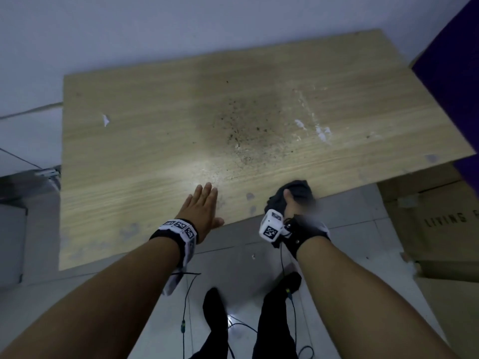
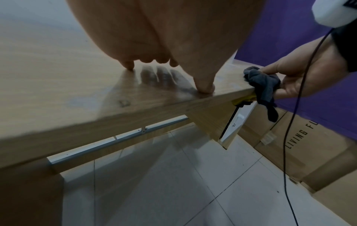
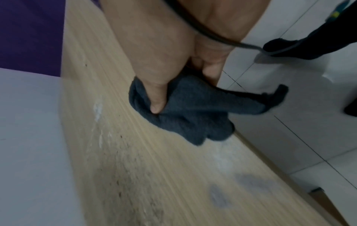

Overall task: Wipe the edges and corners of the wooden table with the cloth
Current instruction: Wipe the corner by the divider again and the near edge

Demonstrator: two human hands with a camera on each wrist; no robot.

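At the far left, grey floor tiles (image 1: 23, 141) run beside the wooden table (image 1: 145, 156), whose pale top carries a small white scrap (image 1: 105, 120) near its left side. Towards the middle, a dark stain with black specks (image 1: 243, 125) spreads across the grain, and white smears (image 1: 321, 132) lie to the right of it. The left hand (image 1: 203, 207) rests flat on the table near the front edge, fingers straight and close together, thumb out to the side; the left wrist view shows its fingertips (image 2: 128, 65) and thumb pressing on the wood. It holds nothing. Just to the right, the right hand (image 1: 294, 203) grips the dark grey cloth (image 1: 298, 190), bunched up at the table's front edge. In the right wrist view the thumb (image 3: 156, 99) pins the cloth on the tabletop while the other fingers curl below the edge, with a loose end of cloth hanging over the side. Below, black-clad legs (image 1: 274, 325) and thin cables (image 1: 182, 307) show above the floor. At the far right stand a cardboard box (image 1: 440, 224) printed with "LIVING" and a purple surface (image 1: 456, 73).
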